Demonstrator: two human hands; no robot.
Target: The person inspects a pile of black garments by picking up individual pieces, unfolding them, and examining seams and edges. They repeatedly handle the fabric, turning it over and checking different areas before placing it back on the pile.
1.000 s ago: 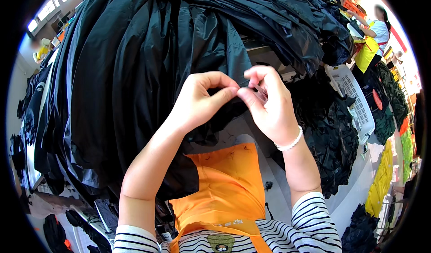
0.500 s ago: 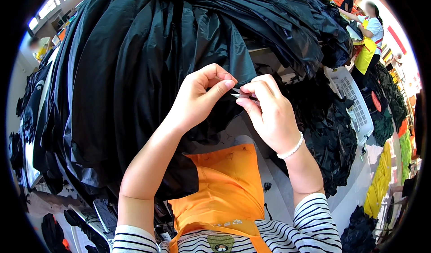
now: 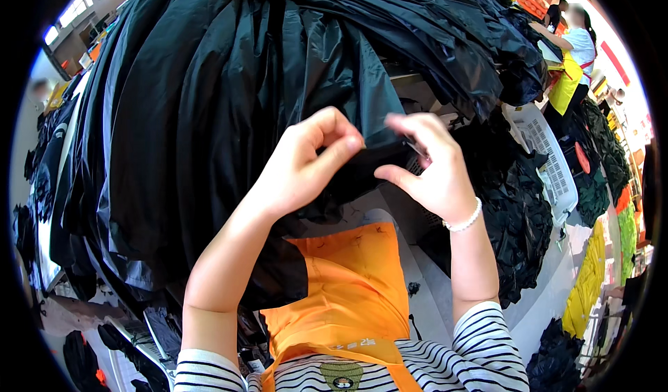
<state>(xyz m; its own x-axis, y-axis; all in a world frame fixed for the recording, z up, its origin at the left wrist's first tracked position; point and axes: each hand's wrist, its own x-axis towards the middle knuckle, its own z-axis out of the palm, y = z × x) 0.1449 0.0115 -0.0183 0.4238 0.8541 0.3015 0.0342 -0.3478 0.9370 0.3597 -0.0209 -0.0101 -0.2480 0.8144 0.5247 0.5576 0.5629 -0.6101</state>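
Observation:
A large spread of black shiny fabric hangs in long folds before me. My left hand is closed in a pinch at the fabric's lower edge; the fingertips hide exactly what lies between them. To the right, just apart from it, is my right hand, with thumb and forefinger spread. Small metal thread snips sit in its fingers, mostly hidden and slightly blurred. The edge of the fabric runs between the two hands. A white bead bracelet circles my right wrist.
An orange apron covers my lap. Dark crumpled fabric is heaped at the right, beside a white plastic basket. Yellow cloth lies farther right. A person in a yellow apron stands at the far right.
My right hand has drawn away to the right and its thumb and forefinger have spread, taking the snips from the left fingertips. My left hand has dropped slightly, still pinched.

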